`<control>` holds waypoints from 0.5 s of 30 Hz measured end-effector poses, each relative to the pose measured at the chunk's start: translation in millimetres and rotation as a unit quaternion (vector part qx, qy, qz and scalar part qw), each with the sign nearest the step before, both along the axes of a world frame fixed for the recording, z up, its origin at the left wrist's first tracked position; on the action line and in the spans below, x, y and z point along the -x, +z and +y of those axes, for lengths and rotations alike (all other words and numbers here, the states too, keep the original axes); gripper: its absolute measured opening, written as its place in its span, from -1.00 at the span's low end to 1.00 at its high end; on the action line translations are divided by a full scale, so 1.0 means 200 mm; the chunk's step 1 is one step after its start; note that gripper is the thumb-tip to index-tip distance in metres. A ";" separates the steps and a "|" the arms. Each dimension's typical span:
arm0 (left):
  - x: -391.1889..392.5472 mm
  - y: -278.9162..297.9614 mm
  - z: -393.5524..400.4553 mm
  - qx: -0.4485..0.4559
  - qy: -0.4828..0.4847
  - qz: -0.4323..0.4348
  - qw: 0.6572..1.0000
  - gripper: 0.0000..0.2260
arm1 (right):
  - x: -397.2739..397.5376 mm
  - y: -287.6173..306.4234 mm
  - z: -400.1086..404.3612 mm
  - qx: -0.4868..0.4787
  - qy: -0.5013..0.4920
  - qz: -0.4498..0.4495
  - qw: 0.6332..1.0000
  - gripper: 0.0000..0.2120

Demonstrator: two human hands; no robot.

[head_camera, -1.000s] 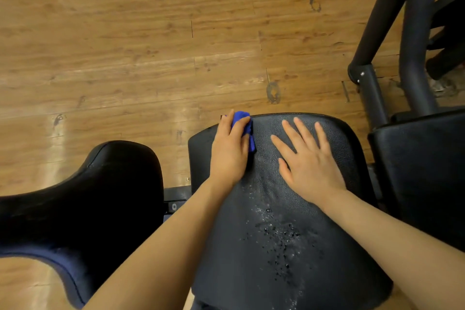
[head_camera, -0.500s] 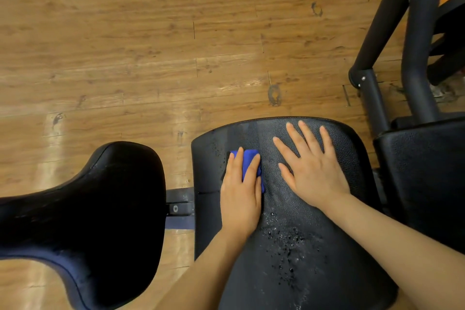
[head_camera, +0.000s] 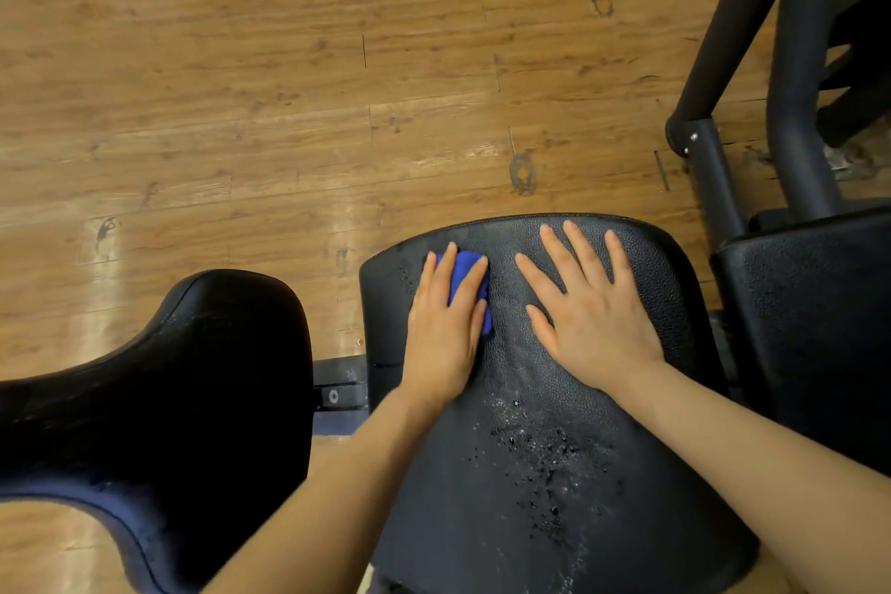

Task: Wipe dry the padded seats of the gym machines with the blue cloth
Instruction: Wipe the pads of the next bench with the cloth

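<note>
A black padded seat [head_camera: 545, 511] fills the lower middle of the view, with water droplets [head_camera: 549, 453] scattered over its centre. My left hand [head_camera: 446, 328] presses the blue cloth [head_camera: 465, 277] flat onto the seat's far left part, and the cloth shows between and beyond the fingers. My right hand [head_camera: 590, 309] lies flat and spread on the seat's far right part, holding nothing.
A second black curved pad [head_camera: 159, 400] sits to the left, joined by a metal bracket [head_camera: 337, 383]. Another black pad [head_camera: 815, 328] and black steel frame tubes [head_camera: 790, 63] stand at the right. Wooden floor [head_camera: 289, 87] lies beyond.
My left hand slid the cloth toward me from the seat's far edge, then back away toward that edge. My right hand stayed flat in place.
</note>
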State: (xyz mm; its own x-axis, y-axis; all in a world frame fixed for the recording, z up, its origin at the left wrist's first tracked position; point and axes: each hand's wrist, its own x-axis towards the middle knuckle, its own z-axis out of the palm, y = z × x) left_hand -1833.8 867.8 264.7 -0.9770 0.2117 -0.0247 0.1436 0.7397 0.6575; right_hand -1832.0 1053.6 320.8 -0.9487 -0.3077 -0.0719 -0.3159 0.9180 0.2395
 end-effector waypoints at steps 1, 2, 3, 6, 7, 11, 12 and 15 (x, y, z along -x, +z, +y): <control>0.06 0.01 0.00 0.000 0.000 0.002 1.000 -0.53 | 0.00 0.00 0.00 0.000 -0.001 -0.001 1.000 -0.46; 0.11 0.02 0.01 0.003 0.000 0.009 1.000 -0.52 | 0.00 0.00 0.00 0.000 -0.001 -0.002 1.000 -0.46; 0.15 0.03 0.01 0.009 -0.001 0.015 1.000 -0.51 | 0.00 0.01 0.00 0.001 -0.001 -0.002 1.000 -0.46; 0.25 0.04 0.03 0.040 0.005 0.037 0.999 -0.50 | 0.00 0.01 0.00 -0.001 0.000 -0.004 1.000 -0.46; 0.27 0.04 0.03 0.045 0.012 0.036 0.998 -0.49 | 0.00 0.01 -0.01 -0.001 0.000 -0.004 1.000 -0.46; 0.23 0.05 0.07 -0.001 0.049 -0.007 0.999 -0.55 | 0.00 0.01 -0.01 -0.007 0.000 -0.005 1.000 -0.45; 0.19 0.04 0.08 -0.010 0.062 -0.010 0.998 -0.56 | 0.00 0.01 -0.01 -0.007 0.000 -0.006 1.000 -0.45; 0.05 0.03 0.10 -0.016 0.094 -0.012 0.995 -0.54 | 0.00 0.01 -0.01 -0.002 -0.003 -0.005 1.000 -0.45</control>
